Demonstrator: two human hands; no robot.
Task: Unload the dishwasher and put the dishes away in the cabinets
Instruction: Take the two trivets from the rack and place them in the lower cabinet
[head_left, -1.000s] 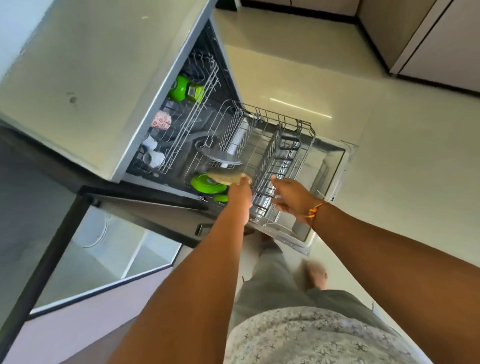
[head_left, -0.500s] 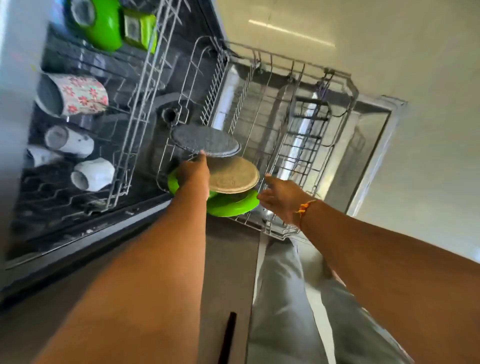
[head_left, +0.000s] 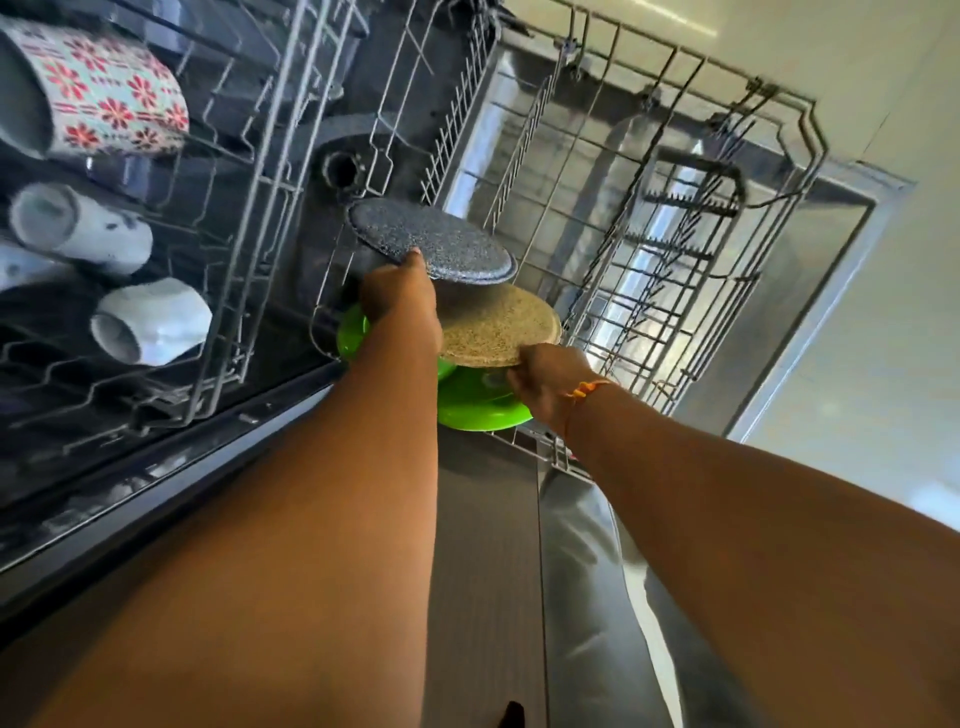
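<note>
The lower dishwasher rack (head_left: 769, 171) is pulled out over the open door. Near its left end several plates stand on edge. A grey speckled plate (head_left: 441, 239) is farthest, a tan speckled plate (head_left: 498, 327) is in front of it, and two green plates (head_left: 483, 410) are nearest. My left hand (head_left: 400, 301) grips the near rim of the grey plate, thumb on its face, other fingers hidden. My right hand (head_left: 545, 384), with an orange thread on the wrist, pinches the near edge of the tan plate, just above the green one.
The upper rack on the left holds a floral mug (head_left: 114, 104) and white cups (head_left: 150, 322) lying on their sides. The open steel door (head_left: 831, 244) lies under the lower rack. Pale floor tiles (head_left: 883, 364) are to the right. My grey trouser leg (head_left: 587, 597) is below.
I have leaned in closer to the rack. My left hand shifted from the tan plate to the grey plate's rim. My right hand moved from beside the rack onto the tan plate's edge.
</note>
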